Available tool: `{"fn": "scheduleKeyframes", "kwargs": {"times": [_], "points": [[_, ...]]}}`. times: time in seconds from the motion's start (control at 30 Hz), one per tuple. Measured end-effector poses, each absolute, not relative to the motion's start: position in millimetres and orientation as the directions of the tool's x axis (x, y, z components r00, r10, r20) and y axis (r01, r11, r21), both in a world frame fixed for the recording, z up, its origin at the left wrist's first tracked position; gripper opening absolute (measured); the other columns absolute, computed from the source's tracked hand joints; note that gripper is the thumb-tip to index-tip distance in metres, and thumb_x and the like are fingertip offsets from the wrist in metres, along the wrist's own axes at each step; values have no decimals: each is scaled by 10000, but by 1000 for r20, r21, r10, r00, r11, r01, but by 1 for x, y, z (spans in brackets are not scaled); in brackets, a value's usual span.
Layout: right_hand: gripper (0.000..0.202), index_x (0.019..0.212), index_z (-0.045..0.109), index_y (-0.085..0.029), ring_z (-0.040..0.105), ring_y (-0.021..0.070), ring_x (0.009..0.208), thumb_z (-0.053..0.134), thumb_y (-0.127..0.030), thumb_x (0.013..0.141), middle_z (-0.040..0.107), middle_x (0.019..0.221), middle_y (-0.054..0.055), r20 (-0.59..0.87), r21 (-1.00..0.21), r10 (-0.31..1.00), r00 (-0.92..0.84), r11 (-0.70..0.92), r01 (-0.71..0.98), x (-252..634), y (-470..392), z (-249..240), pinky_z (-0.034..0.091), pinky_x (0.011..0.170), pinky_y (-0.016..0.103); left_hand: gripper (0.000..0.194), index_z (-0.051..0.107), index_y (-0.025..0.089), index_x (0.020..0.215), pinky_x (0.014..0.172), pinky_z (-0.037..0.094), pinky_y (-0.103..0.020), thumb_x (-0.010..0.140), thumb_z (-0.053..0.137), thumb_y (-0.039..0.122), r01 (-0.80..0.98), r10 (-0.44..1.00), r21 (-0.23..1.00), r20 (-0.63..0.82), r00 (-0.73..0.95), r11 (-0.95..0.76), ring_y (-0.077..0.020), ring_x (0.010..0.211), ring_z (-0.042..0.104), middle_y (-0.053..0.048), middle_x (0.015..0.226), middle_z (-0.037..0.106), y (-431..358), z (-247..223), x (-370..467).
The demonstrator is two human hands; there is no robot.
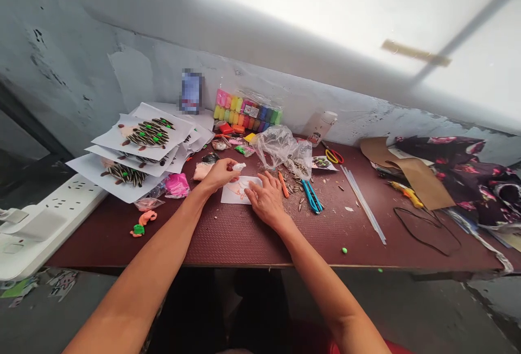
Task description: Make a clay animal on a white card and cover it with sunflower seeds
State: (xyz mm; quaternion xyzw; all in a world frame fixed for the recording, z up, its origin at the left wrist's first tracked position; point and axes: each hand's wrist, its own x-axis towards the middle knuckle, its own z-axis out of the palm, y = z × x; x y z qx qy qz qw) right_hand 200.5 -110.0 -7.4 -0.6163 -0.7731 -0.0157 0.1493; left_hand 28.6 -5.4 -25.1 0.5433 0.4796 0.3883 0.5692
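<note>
1. My left hand [220,174] has its fingers curled in narrow around a small white tube [238,166], whose tip pokes out toward my right hand.
2. My right hand [266,199] lies flat with fingers spread fairly wide, pressing on the right edge of a white card [236,191]; it grips nothing.
3. The card sits directly under and between both sets of fingers, flat on the dark red table [228,234], with an orange outline drawn on it.
4. Just right of my right fingers lie an orange marker [284,184], scattered seeds [293,185] and a blue utility knife [312,197].
5. Just beyond my fingertips is a crumpled clear plastic bag [285,150].
6. Left of my left hand are a peach clay lump [202,170] and a pink clay packet [177,184], both near it.
7. Further left is a stack of white sheets [138,153] bearing seed pictures.
8. Well beyond the fingers, against the wall, stands a box of coloured clay [246,112].
9. Far right of my right hand lie yellow-handled scissors [334,156], clear sticks [362,202], brown cardboard [419,177] and floral cloth [468,175].
</note>
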Motion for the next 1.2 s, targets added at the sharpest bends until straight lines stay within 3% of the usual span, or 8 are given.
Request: {"fn": "scheduleKeyframes", "kwargs": {"times": [0.3, 0.43, 0.6, 0.83, 1.2], "points": [[327, 1211, 744, -321, 360, 314, 1460, 525, -461, 1012, 567, 1456, 91, 201, -256, 963, -179, 228, 940, 205, -102, -6, 274, 1162, 527, 346, 629, 138, 901, 595, 554, -239, 640, 846, 201, 93, 966, 992, -110, 235, 90, -141, 626, 664, 15, 683, 641, -7, -24, 30], [331, 1215, 750, -298, 396, 291, 1434, 503, -410, 1024, 584, 1435, 99, 285, -311, 955, -83, 174, 934, 213, -101, -6, 277, 1167, 503, 356, 624, 138, 902, 602, 563, -250, 643, 857, 211, 84, 966, 992, -116, 229, 99, -149, 625, 676, 14, 689, 638, -6, -25, 29], [307, 1032, 812, -259, 371, 310, 1440, 538, -394, 1002, 595, 1412, 110, 333, -247, 940, -78, 167, 955, 216, -106, -4, 267, 1169, 511, 321, 628, 126, 901, 580, 554, -233, 658, 835, 161, 83, 966, 990, -134, 221, 118, -141, 603, 673, 9, 692, 637, -6, -23, 28], [296, 1114, 774, -248, 329, 324, 1465, 550, -398, 994, 554, 1457, 123, 285, -194, 942, -180, 240, 951, 207, -111, -6, 251, 1178, 544, 271, 628, 116, 905, 565, 541, -209, 684, 784, 110, 89, 968, 988, -140, 210, 124, -125, 598, 661, 12, 692, 636, -9, -19, 30], [289, 1125, 785, -278, 379, 299, 1447, 551, -394, 1000, 589, 1415, 98, 262, -386, 960, -101, 200, 900, 211, -97, -12, 264, 1177, 512, 274, 635, 115, 914, 576, 537, -210, 679, 775, 93, 98, 967, 989, -126, 220, 106, -119, 596, 651, 17, 686, 635, -8, -21, 29]]}}
